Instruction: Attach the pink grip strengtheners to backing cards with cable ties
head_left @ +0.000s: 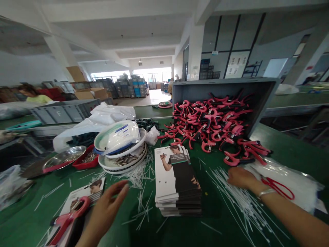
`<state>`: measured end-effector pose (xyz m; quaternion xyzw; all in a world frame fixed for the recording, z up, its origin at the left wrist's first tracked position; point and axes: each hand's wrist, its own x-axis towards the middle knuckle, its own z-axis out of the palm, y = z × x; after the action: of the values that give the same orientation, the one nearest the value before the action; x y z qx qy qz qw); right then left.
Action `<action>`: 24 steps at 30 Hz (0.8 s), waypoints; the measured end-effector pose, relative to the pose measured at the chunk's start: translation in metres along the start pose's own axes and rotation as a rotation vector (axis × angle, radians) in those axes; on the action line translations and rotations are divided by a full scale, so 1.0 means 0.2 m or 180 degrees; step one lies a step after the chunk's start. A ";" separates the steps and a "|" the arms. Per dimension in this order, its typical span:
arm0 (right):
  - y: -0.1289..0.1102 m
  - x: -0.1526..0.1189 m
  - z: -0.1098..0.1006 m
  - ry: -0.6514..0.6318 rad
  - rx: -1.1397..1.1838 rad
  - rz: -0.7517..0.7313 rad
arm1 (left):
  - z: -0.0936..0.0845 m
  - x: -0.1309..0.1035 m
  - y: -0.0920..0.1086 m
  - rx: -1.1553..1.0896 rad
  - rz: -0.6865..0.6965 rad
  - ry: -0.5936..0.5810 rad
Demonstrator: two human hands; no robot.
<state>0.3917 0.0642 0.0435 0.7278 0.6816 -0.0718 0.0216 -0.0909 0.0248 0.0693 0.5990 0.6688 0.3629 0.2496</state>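
My left hand [109,206] is held open over the table, fingers stretched and thumb apart. Beside it at the lower left, a pink-and-black hand grip strengthener [68,219] lies on a printed packaging card [74,199]. My right hand [240,177] has its fingers curled down at the upper end of a bundle of white cable ties [244,209]; what the fingertips pinch, if anything, is hidden. Between my hands stands a stack of printed packaging cards [167,178]. Right of my right hand, red-handled scissors [279,188] lie on a clear plastic bag [298,181].
A tipped grey crate [264,99] spills many pink-and-black hand grips [210,120] onto the green table [138,230]. Left of the cards are stacked round trays [123,164], a red tray of small metal parts [87,159] and a metal dish [65,159]. A person [36,94] is at the far left.
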 end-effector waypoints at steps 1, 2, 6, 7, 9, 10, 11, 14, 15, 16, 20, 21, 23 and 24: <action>-0.01 0.00 0.01 0.0037 0.0041 0.0042 | 0.10 0.06 0.07 -0.0166 0.0069 -0.0390; -0.01 0.00 0.02 0.0050 0.0108 0.0072 | 0.19 0.11 0.13 -0.0261 0.0166 -0.0637; 0.07 -0.01 0.02 0.0032 0.0580 0.0100 | 0.43 0.25 0.28 -0.0089 0.0274 -0.0777; 0.10 -0.01 0.02 0.0025 0.0726 0.0114 | 0.45 0.27 0.28 -0.0058 0.0306 -0.0715; 0.16 -0.01 0.01 0.0046 0.1045 0.0154 | 0.46 0.29 0.27 -0.0061 0.0349 -0.0620; 0.19 -0.02 0.01 0.0069 0.1217 0.0177 | 0.45 0.30 0.26 -0.0099 0.0345 -0.0582; 0.21 -0.02 0.00 0.0096 0.1394 0.0208 | 0.44 0.30 0.26 -0.0156 0.0319 -0.0548; 0.26 -0.03 -0.02 0.0192 0.1914 0.0350 | 0.43 0.29 0.27 -0.0684 0.0076 -0.0573; 0.26 -0.04 -0.04 0.0240 0.2094 0.0431 | 0.43 0.29 0.29 -0.1024 -0.0071 -0.0626; 0.27 -0.04 -0.05 0.0298 0.2258 0.0516 | 0.43 0.28 0.30 -0.1409 -0.0250 -0.0713; 0.26 -0.08 -0.15 0.0602 0.2974 0.0809 | 0.43 0.25 0.38 -0.2493 -0.0857 -0.1274; 0.25 -0.09 -0.18 0.0675 0.3284 0.0841 | 0.42 0.23 0.40 -0.2570 -0.0916 -0.1422; 0.21 -0.10 -0.23 0.0822 0.3972 0.0834 | 0.41 0.20 0.44 -0.2642 -0.0948 -0.1619; 0.18 -0.10 -0.25 0.0899 0.4235 0.0752 | 0.41 0.19 0.45 -0.2667 -0.0954 -0.1684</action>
<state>0.4311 0.0485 0.0937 0.6582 0.4051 -0.3765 -0.5109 0.0217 0.0787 0.0946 0.4166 0.4585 0.3960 0.6779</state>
